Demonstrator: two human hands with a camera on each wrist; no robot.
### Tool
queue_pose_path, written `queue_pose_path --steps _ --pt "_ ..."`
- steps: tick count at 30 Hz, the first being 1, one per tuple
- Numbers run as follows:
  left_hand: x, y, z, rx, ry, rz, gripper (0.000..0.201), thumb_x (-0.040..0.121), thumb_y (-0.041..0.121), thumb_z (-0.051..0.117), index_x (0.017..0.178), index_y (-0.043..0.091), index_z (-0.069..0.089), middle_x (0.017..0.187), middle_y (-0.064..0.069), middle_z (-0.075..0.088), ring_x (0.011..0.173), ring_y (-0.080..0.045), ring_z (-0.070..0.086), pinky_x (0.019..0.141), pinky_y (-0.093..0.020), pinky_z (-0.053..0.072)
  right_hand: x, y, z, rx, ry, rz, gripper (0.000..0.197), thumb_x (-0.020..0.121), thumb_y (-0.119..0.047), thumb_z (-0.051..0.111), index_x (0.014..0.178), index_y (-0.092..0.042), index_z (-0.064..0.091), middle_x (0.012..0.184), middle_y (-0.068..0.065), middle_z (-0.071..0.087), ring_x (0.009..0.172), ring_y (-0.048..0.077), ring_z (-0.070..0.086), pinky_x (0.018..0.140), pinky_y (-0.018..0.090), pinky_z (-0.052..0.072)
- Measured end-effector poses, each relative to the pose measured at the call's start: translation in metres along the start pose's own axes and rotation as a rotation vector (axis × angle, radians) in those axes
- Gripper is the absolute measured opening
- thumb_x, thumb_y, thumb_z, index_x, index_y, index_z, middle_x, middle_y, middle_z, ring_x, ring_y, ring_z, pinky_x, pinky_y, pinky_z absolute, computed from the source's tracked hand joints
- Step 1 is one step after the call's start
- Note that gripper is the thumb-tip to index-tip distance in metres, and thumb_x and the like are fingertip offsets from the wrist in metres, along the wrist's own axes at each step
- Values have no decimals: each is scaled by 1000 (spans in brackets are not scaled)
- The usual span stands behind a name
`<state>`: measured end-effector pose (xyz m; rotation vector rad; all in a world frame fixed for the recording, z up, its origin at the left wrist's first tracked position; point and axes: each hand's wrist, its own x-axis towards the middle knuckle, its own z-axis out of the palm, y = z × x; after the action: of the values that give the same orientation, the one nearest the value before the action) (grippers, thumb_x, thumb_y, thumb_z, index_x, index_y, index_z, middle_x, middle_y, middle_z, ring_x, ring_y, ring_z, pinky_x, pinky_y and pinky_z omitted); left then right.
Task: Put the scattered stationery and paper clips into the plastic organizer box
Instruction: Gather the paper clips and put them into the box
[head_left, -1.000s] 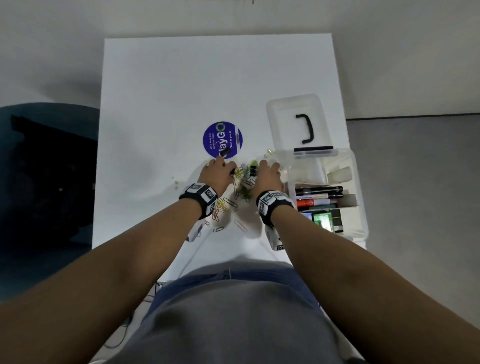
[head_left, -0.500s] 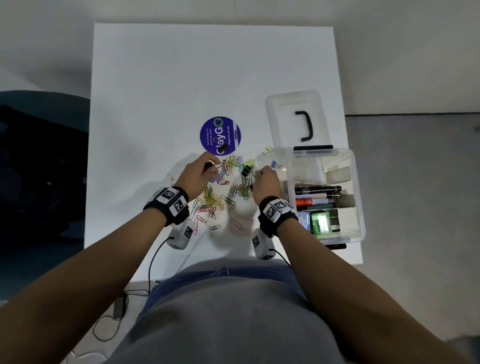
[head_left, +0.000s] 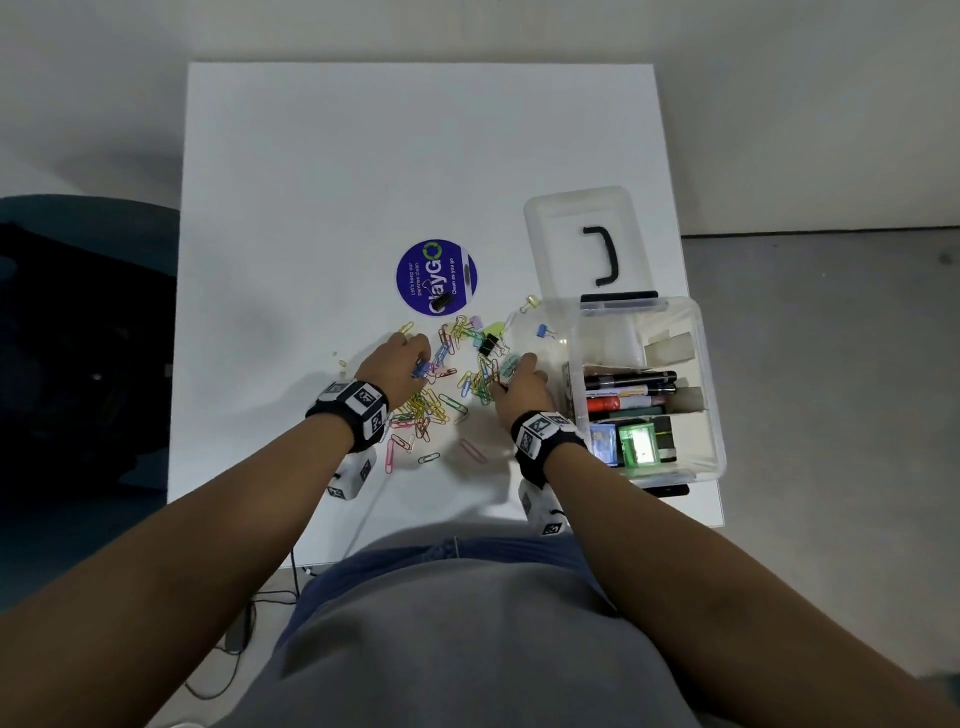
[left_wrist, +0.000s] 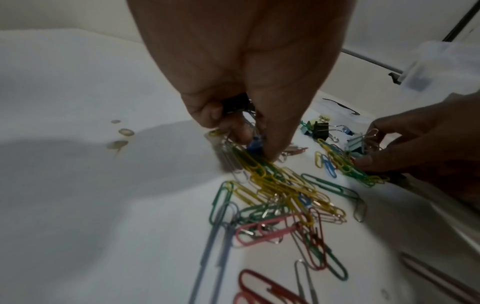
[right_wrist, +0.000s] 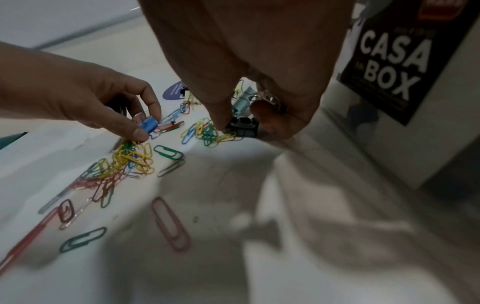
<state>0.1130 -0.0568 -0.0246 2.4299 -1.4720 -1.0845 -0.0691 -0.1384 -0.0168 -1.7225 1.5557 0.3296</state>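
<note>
meanwhile, at a white table (head_left: 322, 171), a person sorts a spill of stationery beside the clear plastic organizer box (head_left: 710, 415), which sits open at the table's right edge with its lid (head_left: 566, 228) lying just behind it and marker pens (head_left: 628, 387) already filed inside. a second ago both hands were pressed close together over one tight heap; now they have drawn apart and the coloured paper clips (head_left: 431, 405) lie fanned out between and below them, so small pieces can be picked singly. the left hand (head_left: 397, 366) pinches a blue binder clip (right_wrist: 148, 125) between thumb and forefinger, with something dark also tucked under its curled fingers, too shadowed to name. the right hand (head_left: 522, 387), nearest the box, closes finger and thumb on a black binder clip (right_wrist: 242, 125) and seems to hold a pale green one behind it. more binder clips lie loose near the purple round sticker (head_left: 435, 276). judging by the clips not yet boxed, the job is far from over; a short carry to the box comes next.
</note>
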Motion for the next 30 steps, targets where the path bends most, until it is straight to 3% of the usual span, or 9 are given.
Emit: queue_pose_path --steps 6,12,16,19,21,23,25,27,30 --pt "-10 -3 -1 -110 46 -18 31 79 20 75 95 19 49 96 -6 55 82 -24 59 79 -40 54 -1 -2 -8 83 -63 60 50 87 -26 57 128 -3 40 127 19 49 109 36 57 80 33 46" --pt "-29 11 -9 -371 187 -57 31 80 23 74 95 17 47 84 -1 62 72 -17 59 68 -30 49 -10 -8 -24 -22 -126 -91 32 97 -33 48 105 -3 57 108 15 63 98 32 61 71 28 40" --pt "-41 50 -18 -467 209 28 27 81 20 72 96 22 50 83 3 60 64 -10 54 61 -23 44 -27 -23 -58 41 -61 -256 27 98 -31 48 78 -12 43 79 7 57 78 29 56 59 29 39" --pt "-38 96 -27 -548 225 114 25 82 17 70 97 21 51 82 6 58 63 -10 53 61 -22 46 -39 -23 -101 258 43 -318 25 97 -31 52 85 -10 45 80 13 67 64 27 65 55 36 53" --pt "-30 132 -33 -557 200 184 26 82 19 71 98 20 51 81 5 58 62 -10 52 62 -23 48 -42 -13 -131 400 107 -302 15 97 -21 52 93 -7 45 80 14 68 51 19 63 45 29 51" --pt "-20 166 -35 -554 169 241 26 81 20 71 98 18 52 82 3 60 63 -10 53 64 -25 48 -39 1 -155 436 174 -272 9 97 -12 49 104 -6 47 83 13 67 52 18 61 43 27 52" --pt "-9 195 -33 -501 147 276 26 79 19 71 98 16 53 82 -2 62 67 -16 57 66 -30 49 -31 16 -169 395 215 -236 14 98 -10 46 109 -6 52 89 13 67 59 20 64 51 30 58" --pt "0 216 -27 -405 135 283 29 77 18 71 99 14 53 86 -6 63 75 -23 60 69 -36 51 -19 30 -174 308 211 -194 18 98 -11 43 109 -9 57 95 14 69 70 25 70 68 40 61" --pt "8 229 -19 -249 63 270 48 75 18 74 116 15 49 103 -8 54 87 -26 60 69 -32 47 -12 41 -177 199 144 -163 28 94 -10 42 115 -16 60 108 13 68 90 28 70 85 45 56"
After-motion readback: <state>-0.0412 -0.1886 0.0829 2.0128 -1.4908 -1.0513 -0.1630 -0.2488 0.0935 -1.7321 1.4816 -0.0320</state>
